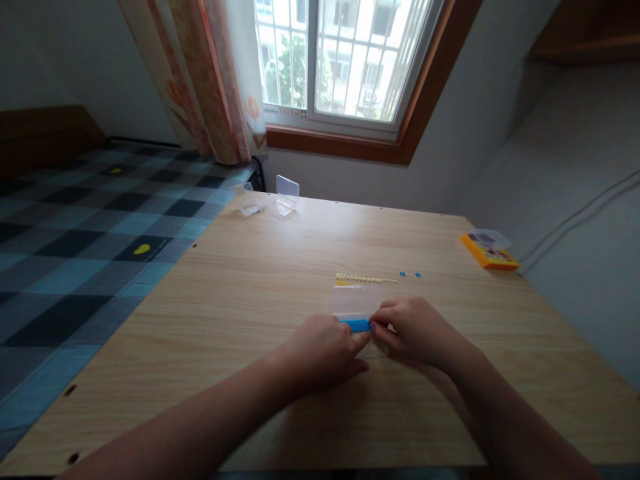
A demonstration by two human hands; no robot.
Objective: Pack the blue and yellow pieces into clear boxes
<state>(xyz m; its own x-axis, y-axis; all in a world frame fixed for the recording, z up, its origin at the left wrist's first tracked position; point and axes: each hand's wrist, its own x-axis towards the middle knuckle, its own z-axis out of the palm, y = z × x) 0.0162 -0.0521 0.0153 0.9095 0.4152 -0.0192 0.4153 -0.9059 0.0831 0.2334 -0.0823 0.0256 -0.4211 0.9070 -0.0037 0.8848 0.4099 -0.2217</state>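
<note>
A row of small blue pieces (356,325) lies in a clear plastic box (350,303) on the wooden table. The box's clear lid or flap extends toward the window. At the box's left side, my left hand (323,350) is closed round the edge, its fingers against the blue row. My right hand (410,327) is closed in a pinch at the row's right end; whatever its fingertips hold is too small to make out. Just beyond the box runs a line of pale yellow pieces (367,279). Two small blue bits (410,274) lie to its right.
Two open clear boxes (287,197) stand at the table's far left corner. An orange case with a clear cover (490,250) sits at the right edge. To the left is a bed with a checked cover (100,220); a window is ahead.
</note>
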